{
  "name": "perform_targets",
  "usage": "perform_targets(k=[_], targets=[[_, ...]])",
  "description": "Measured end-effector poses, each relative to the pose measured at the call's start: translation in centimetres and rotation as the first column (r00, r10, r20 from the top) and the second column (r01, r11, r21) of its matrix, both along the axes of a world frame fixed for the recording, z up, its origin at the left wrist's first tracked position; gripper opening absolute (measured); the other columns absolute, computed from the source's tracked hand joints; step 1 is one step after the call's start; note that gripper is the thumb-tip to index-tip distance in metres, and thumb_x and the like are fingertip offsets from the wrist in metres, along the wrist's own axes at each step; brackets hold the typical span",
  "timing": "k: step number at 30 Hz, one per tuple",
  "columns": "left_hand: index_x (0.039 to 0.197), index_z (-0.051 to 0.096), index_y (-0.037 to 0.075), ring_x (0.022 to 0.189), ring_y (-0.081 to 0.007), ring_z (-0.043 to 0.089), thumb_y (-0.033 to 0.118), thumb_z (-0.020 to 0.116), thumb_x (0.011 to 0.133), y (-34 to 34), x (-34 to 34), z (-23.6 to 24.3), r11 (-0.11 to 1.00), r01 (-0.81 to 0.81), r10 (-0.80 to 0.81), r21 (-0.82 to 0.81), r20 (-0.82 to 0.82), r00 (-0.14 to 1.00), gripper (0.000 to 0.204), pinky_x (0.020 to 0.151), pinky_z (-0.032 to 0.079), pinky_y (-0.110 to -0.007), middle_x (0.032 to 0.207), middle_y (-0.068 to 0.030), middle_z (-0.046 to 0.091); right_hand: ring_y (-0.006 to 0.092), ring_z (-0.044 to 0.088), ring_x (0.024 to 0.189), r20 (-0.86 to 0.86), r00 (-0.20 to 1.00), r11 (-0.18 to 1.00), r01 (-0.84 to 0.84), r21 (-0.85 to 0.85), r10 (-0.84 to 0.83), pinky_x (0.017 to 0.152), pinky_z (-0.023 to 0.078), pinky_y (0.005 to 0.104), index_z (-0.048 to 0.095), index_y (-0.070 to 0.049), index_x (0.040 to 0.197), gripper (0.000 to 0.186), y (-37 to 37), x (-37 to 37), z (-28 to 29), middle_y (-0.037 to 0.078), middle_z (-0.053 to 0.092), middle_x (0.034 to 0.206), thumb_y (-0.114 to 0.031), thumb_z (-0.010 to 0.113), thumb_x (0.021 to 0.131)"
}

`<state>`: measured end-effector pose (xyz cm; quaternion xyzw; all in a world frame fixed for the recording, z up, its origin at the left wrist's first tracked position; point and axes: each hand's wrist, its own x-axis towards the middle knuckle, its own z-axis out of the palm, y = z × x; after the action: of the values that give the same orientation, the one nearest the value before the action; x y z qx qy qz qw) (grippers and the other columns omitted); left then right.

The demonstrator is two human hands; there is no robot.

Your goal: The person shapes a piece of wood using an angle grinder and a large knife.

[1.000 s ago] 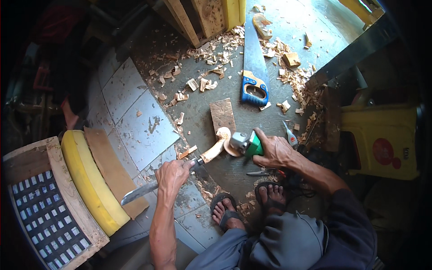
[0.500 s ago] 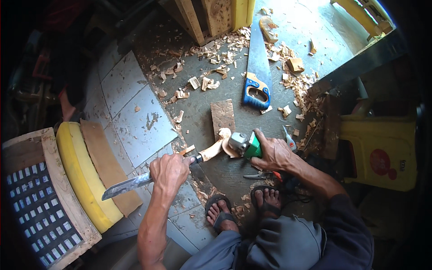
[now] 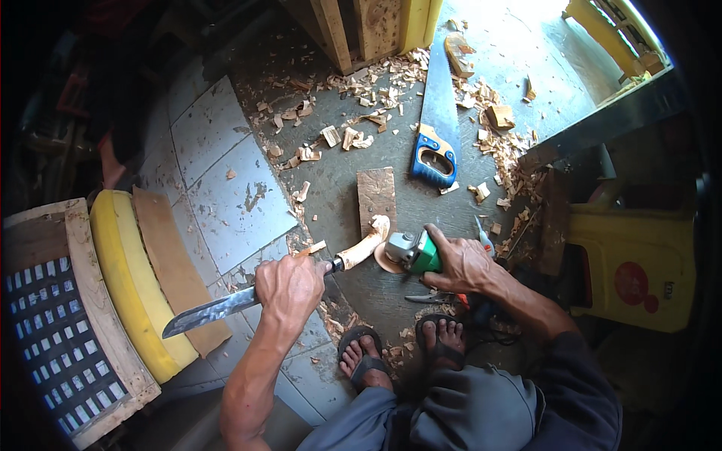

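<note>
My left hand (image 3: 289, 297) grips a long knife near the base of its blade (image 3: 210, 310). The knife's pale, curved wooden handle (image 3: 361, 248) points up to the right, ending in a rounded knob over a flat wooden board (image 3: 376, 192). My right hand (image 3: 459, 263) is wrapped around a green angle grinder (image 3: 421, 254), whose tan disc (image 3: 386, 262) sits very close beside the handle; whether they touch I cannot tell. Beyond lies a blue-handled saw (image 3: 434, 158). Pliers (image 3: 425, 298) and a small white bottle (image 3: 483, 234) lie near my right hand.
Wood shavings (image 3: 353, 137) litter the floor around my sandalled feet. At left are yellow foam (image 3: 131, 282) and a wooden frame with black webbing (image 3: 56, 338). A yellow plastic stool (image 3: 628, 270) stands at right, a wooden crate (image 3: 376, 30) beyond. Someone's bare foot (image 3: 110, 161) shows at far left.
The knife's blade has swung outward to the left with my left hand turning slightly. The grinder has shifted a little toward me. The view has also shifted slightly.
</note>
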<state>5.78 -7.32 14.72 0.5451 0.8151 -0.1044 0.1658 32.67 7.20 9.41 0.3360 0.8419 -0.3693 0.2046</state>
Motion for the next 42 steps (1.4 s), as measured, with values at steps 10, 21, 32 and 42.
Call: perform_targets(k=[10, 21, 32, 42], targets=[[0.073, 0.075, 0.001, 0.056, -0.0365, 0.067, 0.047, 0.063, 0.092, -0.3, -0.5, -0.1, 1.0, -0.003, 0.002, 0.013, 0.009, 1.0, 0.051, 0.061, 0.053, -0.046, 0.059, -0.0229, 0.063, 0.0477, 0.069, 0.083, -0.1, 0.988, 0.992, 0.123, 0.035, -0.119, 0.077, 0.055, 0.0519, 0.031, 0.009, 0.145, 0.094, 0.1, -0.1, -0.9, 0.033, 0.068, 0.098, -0.041, 0.069, 0.076], [0.067, 0.074, 0.004, 0.053, -0.0344, 0.066, 0.038, 0.066, 0.092, 0.0, 0.4, 0.3, 0.998, 0.053, -0.051, 0.035, -0.048, 0.998, 0.043, 0.059, 0.051, -0.044, 0.06, -0.0185, 0.065, 0.0479, 0.068, 0.086, -0.101, 0.992, 0.992, 0.09, 0.09, -0.081, 0.079, 0.055, 0.052, 0.029, 0.008, 0.147, 0.096, -0.5, -0.2, -1.0, 0.034, 0.067, 0.1, -0.044, 0.069, 0.077], [0.072, 0.075, 0.002, 0.054, -0.0371, 0.067, 0.046, 0.064, 0.092, -0.4, 0.7, 0.1, 0.999, 0.038, -0.038, -0.002, -0.036, 0.999, 0.05, 0.059, 0.053, -0.046, 0.058, -0.0223, 0.063, 0.0506, 0.068, 0.088, -0.076, 0.978, 0.981, 0.192, -0.034, -0.194, 0.084, 0.054, 0.0525, 0.028, 0.007, 0.147, 0.095, -0.3, 0.7, -1.1, 0.036, 0.067, 0.095, -0.04, 0.068, 0.076], [0.073, 0.075, 0.003, 0.057, -0.0387, 0.067, 0.044, 0.063, 0.092, -1.3, 0.3, -0.9, 1.0, 0.002, -0.002, 0.009, 0.011, 1.0, 0.047, 0.062, 0.053, -0.048, 0.06, -0.0228, 0.064, 0.0518, 0.068, 0.083, -0.106, 0.959, 0.965, 0.262, -0.025, -0.263, 0.082, 0.055, 0.0536, 0.03, 0.008, 0.146, 0.094, -0.1, 0.7, -2.5, 0.036, 0.067, 0.088, -0.044, 0.067, 0.077]])
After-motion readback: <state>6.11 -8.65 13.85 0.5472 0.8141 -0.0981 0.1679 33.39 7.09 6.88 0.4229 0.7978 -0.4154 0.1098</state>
